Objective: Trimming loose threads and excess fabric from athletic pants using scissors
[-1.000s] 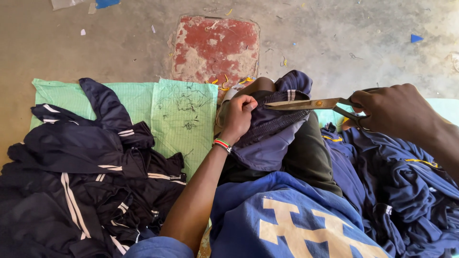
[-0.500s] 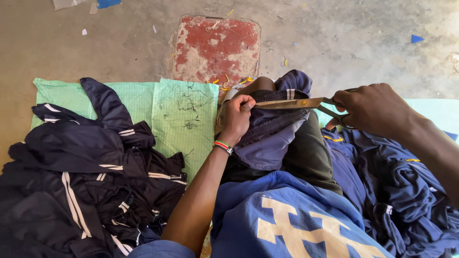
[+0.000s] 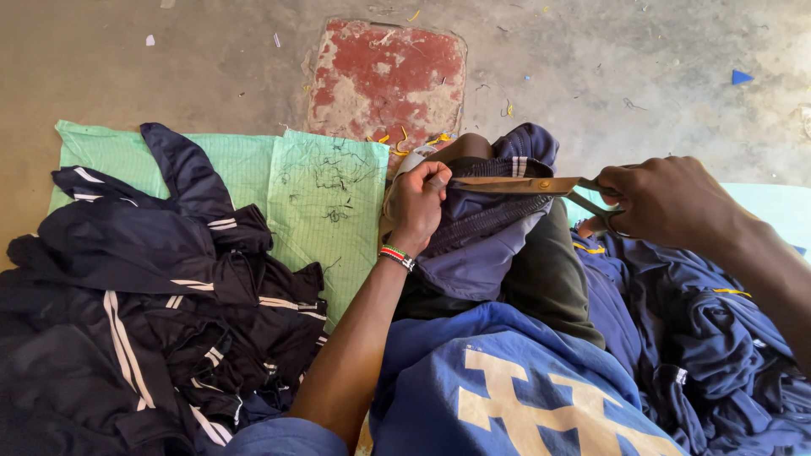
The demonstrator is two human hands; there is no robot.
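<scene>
My left hand [image 3: 420, 201] pinches the edge of a dark navy garment [image 3: 481, 245] draped over my raised knee; a striped band circles its wrist. My right hand [image 3: 667, 201] grips the black handles of a pair of brass-coloured scissors [image 3: 515, 183]. The blades lie level across the garment's ribbed edge, their tip close to my left fingers. Whether the blades are parted I cannot tell. My lap is covered by a blue shirt [image 3: 507, 388] with pale block shapes.
A heap of dark navy garments with white stripes [image 3: 144, 287] lies at the left on a green checked sheet [image 3: 325, 198]. More blue clothing [image 3: 718, 346] is piled at the right. Beyond is concrete floor with a worn red patch [image 3: 384, 76] and scraps.
My right hand has drawn the scissors leftward along the garment's edge, nearer my left hand. The left hand has stayed on the cloth.
</scene>
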